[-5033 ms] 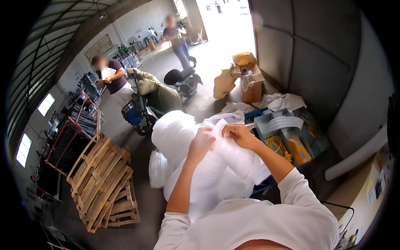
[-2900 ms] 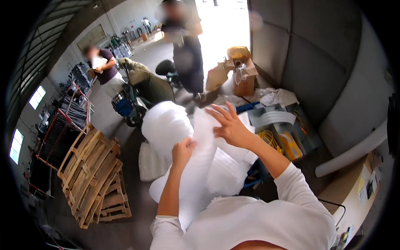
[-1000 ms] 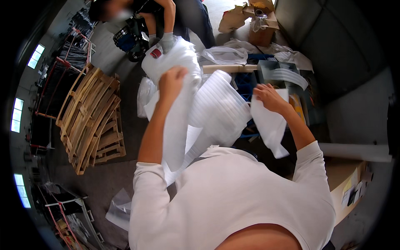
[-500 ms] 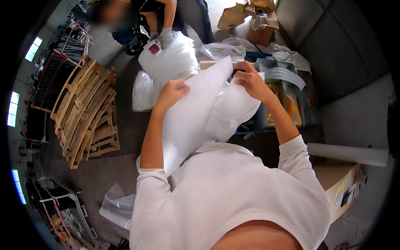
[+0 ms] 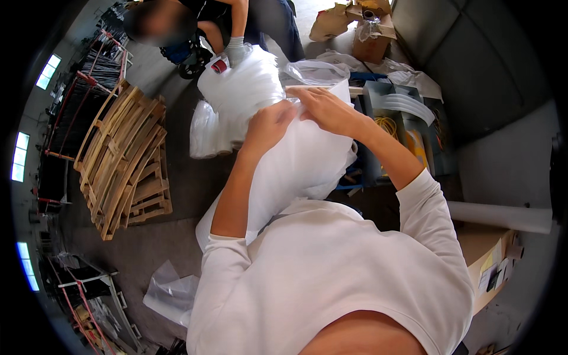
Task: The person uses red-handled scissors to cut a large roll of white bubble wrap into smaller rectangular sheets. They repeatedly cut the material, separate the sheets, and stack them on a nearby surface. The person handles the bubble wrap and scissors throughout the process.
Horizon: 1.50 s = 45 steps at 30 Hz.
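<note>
Here the half-curled left hand [image 5: 272, 125] and straighter right hand [image 5: 328, 111] touch white foam [image 5: 299, 163].

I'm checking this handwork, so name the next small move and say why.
Probably slide the right hand outward, smoothing the white sheet: both hands sit close together at its upper part, so the left hand could steady it there.

Three bright windows [image 5: 20, 156] line the left wall [image 5: 34, 115]. The floor [image 5: 133, 251] is dull grey. At right, a dark panel [image 5: 473, 77] meets a paler wall [image 5: 506, 165].
</note>
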Tool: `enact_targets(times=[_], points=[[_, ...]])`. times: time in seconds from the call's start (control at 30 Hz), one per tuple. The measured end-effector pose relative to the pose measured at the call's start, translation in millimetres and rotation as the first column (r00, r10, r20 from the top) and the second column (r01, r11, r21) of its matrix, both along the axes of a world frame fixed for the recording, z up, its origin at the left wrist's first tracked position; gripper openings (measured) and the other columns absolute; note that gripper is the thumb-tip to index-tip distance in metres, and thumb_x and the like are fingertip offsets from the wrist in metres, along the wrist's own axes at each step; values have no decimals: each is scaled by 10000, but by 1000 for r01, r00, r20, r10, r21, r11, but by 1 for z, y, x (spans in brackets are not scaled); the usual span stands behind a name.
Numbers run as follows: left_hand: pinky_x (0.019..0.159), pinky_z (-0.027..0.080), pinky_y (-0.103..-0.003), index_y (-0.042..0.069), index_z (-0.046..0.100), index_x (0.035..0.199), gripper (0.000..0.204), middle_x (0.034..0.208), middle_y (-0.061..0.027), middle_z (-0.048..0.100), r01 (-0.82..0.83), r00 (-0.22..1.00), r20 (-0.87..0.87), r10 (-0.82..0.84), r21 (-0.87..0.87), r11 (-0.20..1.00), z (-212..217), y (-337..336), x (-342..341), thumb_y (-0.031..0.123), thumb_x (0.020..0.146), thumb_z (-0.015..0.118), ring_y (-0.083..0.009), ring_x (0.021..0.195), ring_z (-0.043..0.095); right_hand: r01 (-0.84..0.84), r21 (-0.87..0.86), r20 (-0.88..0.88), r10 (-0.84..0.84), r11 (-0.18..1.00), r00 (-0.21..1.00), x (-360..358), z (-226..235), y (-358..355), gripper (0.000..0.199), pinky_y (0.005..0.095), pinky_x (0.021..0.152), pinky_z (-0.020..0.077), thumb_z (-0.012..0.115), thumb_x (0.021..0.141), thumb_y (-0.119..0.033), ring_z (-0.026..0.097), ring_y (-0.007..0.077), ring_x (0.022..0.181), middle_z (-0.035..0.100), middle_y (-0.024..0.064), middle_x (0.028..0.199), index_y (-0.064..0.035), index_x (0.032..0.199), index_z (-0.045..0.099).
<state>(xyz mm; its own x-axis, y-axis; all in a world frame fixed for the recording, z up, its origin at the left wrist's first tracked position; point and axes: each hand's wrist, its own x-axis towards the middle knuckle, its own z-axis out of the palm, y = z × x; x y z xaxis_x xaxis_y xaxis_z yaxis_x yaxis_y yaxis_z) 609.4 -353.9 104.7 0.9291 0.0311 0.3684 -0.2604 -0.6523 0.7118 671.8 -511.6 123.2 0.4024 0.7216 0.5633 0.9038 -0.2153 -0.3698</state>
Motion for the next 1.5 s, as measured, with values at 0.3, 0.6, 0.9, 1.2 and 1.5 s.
enact_targets(times=[0.3,0.6,0.9,1.2,1.5], points=[[487,251,-197,25,570,634,157,570,67,427,-257,966,-153,206,-546,798,-10,43,18,124,751,536,-36,531,324,-36,-46,127,42,998,991,-40,-26,-7,163,348,777,354,573,567,4,453,233,790,466,75,755,-23,725,540],[645,431,-298,56,637,802,273,771,-65,627,-795,567,351,745,-1,606,65,264,-55,245,837,443,-201,717,578,35,-940,-110,-399,340,910,-66,-282,-324,25,515,953,232,593,664,-119,590,222,761,585,69,647,-122,689,592],[635,436,-307,69,602,845,162,754,-107,606,-75,997,22,72,206,976,1,34,20,208,813,526,-259,687,584,-28,-244,-174,-15,969,985,17,-64,-82,89,378,880,349,601,682,-7,468,295,1009,477,140,1116,-34,765,580],[624,442,-315,50,601,781,164,706,-107,608,-62,987,-149,59,-15,998,-13,32,-1,204,726,602,-242,683,595,-22,-79,-510,-21,997,860,9,-28,-41,178,298,766,404,628,646,9,516,276,878,539,144,960,3,819,588],[627,442,-290,-3,594,792,135,700,-126,603,12,988,-156,0,80,997,-1,17,-4,117,730,586,-221,684,592,10,-244,300,66,970,952,-18,25,-3,88,417,955,248,636,665,-77,442,244,1053,504,88,1055,-91,723,571]])
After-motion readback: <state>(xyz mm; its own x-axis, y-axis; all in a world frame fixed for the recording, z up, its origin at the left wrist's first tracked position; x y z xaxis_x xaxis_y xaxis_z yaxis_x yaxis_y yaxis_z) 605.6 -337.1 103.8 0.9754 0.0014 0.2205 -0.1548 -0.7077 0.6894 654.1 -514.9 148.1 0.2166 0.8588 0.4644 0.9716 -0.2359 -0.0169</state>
